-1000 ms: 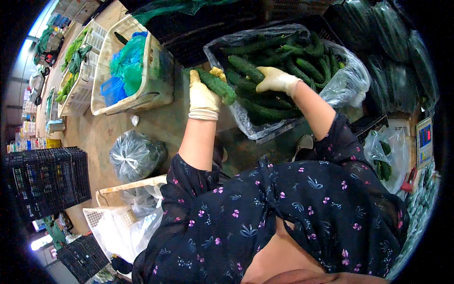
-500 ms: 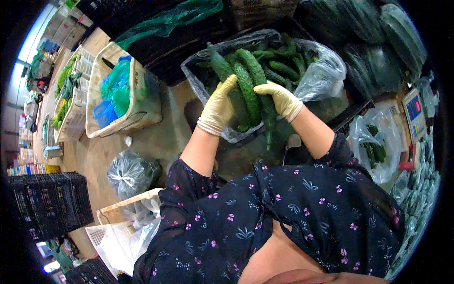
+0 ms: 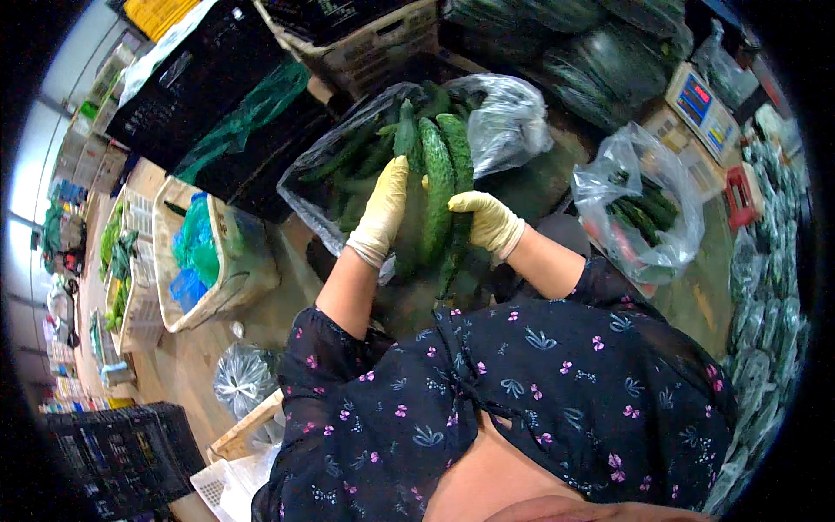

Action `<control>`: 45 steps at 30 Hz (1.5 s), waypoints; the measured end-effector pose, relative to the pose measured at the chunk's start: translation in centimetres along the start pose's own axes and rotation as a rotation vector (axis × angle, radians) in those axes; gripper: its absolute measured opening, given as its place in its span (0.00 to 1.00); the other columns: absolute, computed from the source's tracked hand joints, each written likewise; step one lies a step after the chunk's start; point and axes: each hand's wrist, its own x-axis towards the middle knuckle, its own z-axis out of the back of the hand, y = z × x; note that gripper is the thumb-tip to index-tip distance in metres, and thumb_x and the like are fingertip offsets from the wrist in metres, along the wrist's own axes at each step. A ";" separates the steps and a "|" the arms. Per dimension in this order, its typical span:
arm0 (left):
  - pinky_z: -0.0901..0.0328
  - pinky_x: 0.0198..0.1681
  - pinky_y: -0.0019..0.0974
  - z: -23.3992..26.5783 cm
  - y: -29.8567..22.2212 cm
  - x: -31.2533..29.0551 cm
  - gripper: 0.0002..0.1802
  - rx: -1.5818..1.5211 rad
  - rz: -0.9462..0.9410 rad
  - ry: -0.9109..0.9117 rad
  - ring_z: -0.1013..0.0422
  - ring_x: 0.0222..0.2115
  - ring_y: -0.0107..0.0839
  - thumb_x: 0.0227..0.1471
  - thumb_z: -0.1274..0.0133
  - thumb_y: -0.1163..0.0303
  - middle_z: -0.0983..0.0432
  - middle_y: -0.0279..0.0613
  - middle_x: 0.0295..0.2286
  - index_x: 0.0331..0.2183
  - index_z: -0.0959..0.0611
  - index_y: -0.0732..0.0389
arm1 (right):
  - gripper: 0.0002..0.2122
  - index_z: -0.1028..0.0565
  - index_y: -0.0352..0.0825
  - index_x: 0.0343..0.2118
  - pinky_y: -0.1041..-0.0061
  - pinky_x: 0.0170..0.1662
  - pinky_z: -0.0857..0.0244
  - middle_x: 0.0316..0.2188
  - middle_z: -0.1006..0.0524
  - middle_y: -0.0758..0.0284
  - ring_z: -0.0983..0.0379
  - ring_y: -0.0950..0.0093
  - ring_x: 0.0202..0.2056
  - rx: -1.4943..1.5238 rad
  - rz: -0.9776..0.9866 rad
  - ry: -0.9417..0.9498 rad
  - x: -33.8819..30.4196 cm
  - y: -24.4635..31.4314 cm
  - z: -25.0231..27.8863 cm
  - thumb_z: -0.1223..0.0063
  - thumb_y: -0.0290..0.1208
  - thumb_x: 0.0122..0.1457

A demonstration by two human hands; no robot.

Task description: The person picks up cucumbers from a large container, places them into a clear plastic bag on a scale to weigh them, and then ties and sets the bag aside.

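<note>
Three long, bumpy green cucumbers (image 3: 437,178) are held side by side between my two gloved hands, their far ends pointing away from me. My left hand (image 3: 381,213), in a cream glove, is closed against their left side with the thumb along the top. From the right, my right hand (image 3: 489,223) grips the bunch, thumb over the rightmost cucumber; its other fingers are mostly hidden beneath. Just beyond and under the bunch is a clear plastic liner (image 3: 513,122) spread open, with more cucumbers (image 3: 348,163) lying in it.
To the right, an open clear bag (image 3: 600,178) holds several cucumbers, near a digital scale (image 3: 701,111) and a red object (image 3: 742,196). Filled plastic bags (image 3: 609,70) are piled behind. At left stand a white tub (image 3: 222,283) with blue and green bags, and black crates (image 3: 130,457).
My view has turned toward the right, bringing the scale and the bag of cucumbers further in. Both hands, still around the cucumbers, have drawn them back toward me from the lined pile.
</note>
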 end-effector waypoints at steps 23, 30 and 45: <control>0.39 0.48 0.30 -27.0 5.8 10.0 0.20 0.537 -0.368 0.477 0.32 0.43 0.29 0.51 0.48 0.69 0.27 0.43 0.41 0.46 0.26 0.67 | 0.14 0.28 0.34 0.40 0.70 0.40 0.30 0.33 0.24 0.67 0.26 0.70 0.34 -0.241 1.069 -0.742 -26.5 14.9 2.8 0.44 0.22 0.49; 0.37 0.46 0.42 -27.3 7.0 10.8 0.38 1.627 -0.768 0.266 0.31 0.43 0.49 0.36 0.41 0.49 0.27 0.54 0.41 0.46 0.27 0.64 | 0.17 0.28 0.35 0.42 0.70 0.41 0.32 0.34 0.25 0.69 0.27 0.71 0.35 -0.302 1.208 -0.908 -27.1 13.8 5.9 0.42 0.21 0.47; 0.36 0.41 0.38 -29.2 1.2 11.4 0.23 -0.276 0.155 0.750 0.29 0.32 0.42 0.53 0.58 0.66 0.30 0.54 0.46 0.49 0.30 0.67 | 0.23 0.30 0.29 0.44 0.76 0.47 0.37 0.40 0.26 0.67 0.30 0.76 0.41 -1.115 1.083 -1.227 -27.6 15.8 6.5 0.36 0.26 0.43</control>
